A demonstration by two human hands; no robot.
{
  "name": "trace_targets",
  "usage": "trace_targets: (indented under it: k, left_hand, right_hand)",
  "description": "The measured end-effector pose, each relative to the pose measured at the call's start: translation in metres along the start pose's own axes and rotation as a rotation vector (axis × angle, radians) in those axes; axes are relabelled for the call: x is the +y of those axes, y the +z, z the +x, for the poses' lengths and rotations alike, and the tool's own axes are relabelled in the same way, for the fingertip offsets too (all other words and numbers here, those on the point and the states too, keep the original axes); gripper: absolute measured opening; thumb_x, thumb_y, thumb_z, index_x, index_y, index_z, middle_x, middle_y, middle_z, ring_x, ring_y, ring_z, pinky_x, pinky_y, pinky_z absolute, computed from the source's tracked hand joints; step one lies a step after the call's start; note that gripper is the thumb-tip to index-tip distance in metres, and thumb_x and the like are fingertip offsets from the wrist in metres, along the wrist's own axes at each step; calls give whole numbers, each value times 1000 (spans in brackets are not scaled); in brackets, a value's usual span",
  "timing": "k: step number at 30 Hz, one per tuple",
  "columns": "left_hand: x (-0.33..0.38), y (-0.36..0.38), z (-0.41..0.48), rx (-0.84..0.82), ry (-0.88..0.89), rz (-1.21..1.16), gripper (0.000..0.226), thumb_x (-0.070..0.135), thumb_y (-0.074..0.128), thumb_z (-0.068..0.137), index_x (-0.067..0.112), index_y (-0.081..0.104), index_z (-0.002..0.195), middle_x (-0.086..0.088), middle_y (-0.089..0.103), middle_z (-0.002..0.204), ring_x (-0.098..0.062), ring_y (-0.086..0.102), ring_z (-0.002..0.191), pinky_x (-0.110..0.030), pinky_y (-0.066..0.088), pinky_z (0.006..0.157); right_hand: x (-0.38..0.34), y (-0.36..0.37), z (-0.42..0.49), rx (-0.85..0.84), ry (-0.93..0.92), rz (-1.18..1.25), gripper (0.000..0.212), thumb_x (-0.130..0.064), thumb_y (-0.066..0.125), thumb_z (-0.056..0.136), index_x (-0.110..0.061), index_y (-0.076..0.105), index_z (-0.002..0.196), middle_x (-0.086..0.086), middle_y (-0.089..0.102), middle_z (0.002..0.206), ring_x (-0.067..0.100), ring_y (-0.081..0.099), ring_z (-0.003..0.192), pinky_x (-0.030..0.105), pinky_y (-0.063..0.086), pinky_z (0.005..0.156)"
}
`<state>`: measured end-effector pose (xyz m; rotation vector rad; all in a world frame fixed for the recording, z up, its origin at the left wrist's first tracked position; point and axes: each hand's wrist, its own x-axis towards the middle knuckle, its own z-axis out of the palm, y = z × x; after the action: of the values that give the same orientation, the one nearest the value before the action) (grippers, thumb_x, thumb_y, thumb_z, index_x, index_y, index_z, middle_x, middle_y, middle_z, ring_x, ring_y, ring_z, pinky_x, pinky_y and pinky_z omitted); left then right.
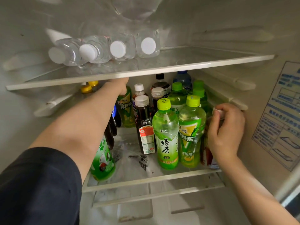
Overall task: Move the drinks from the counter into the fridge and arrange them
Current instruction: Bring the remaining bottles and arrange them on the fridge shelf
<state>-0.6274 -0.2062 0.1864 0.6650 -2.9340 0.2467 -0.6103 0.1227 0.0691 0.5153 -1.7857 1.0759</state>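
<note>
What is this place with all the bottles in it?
Most likely the inside of a fridge: white walls, water bottles lying on the upper glass shelf, green tea bottles standing on the lower shelf, where the right hand grips a white-capped bottle.

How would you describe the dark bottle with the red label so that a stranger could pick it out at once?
Look at the fridge's lower shelf, where drinks stand upright. Near its front, just left of the two green tea bottles with lime caps, stands the dark bottle. It alone carries a red label with a barcode, under a pale cap.
</note>
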Motion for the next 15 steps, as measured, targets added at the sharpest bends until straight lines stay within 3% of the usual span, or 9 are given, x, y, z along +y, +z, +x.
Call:
trace_targets:
  k: [6,11,15]
  left_hand:
    - [-3,-3,-1,-12,-16,-2,49,3,59,81,7,44,128,-21,51,123,-38,54,107,-48,49,91]
    - [-1,-6,-5,-41,-37,-42,67,4,61,80,12,34,141,-20,46,134,-39,51,115,-50,47,95]
    - [4,-18,-13,-5,-73,-59,31,11,47,95,-3,52,122,-24,53,126,-37,52,113,-43,42,95]
  right_hand:
    - [1,1,1,-7,0,-11,12,-6,49,91,0,57,96,16,60,91,31,54,82,31,32,78]
    - [2,2,1,2,-18,0,15,-9,45,92,0,57,95,17,60,91,25,49,84,32,32,78]
    - [2,2,1,0,-19,13,17,-10,45,92,1,57,95,18,61,91,27,51,84,33,33,78]
